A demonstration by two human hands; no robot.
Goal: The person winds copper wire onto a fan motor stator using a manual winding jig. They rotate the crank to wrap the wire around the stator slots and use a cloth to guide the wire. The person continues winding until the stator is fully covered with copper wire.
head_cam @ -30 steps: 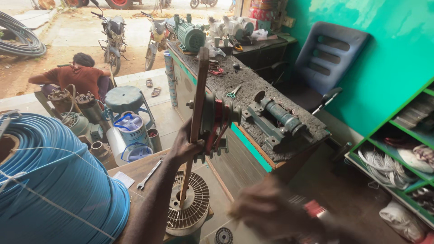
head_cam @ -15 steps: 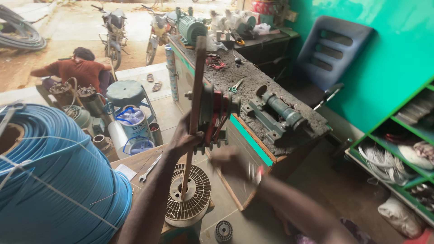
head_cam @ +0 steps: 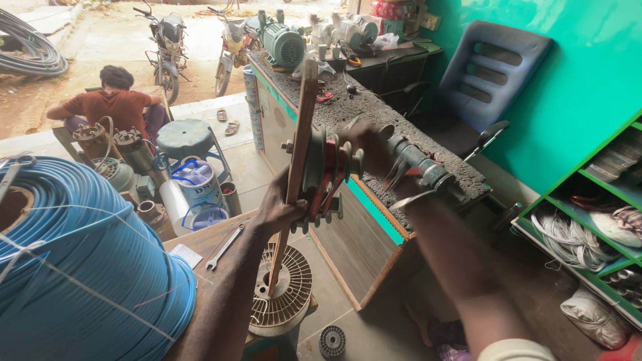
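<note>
Two hands work one winding jig [head_cam: 321, 175], held upright above the slotted stator core [head_cam: 281, 293] at the near bench [head_cam: 200, 244] edge. Left hand [head_cam: 281, 208] is clenched around the wooden bar [head_cam: 299, 144] low down; it probably pays to keep that bar steady and vertical. Right hand [head_cam: 364, 146] closes on the red former's [head_cam: 329, 172] far side, its fingers partly blurred. A spanner [head_cam: 224, 247] lies just left. Beyond, the long green bench [head_cam: 374, 214] carries a vice [head_cam: 421, 167].

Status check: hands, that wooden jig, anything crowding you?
Left hand grips wooden jig. Right hand on its red clamp. Blue wire coil close left; workbench right behind.
</note>
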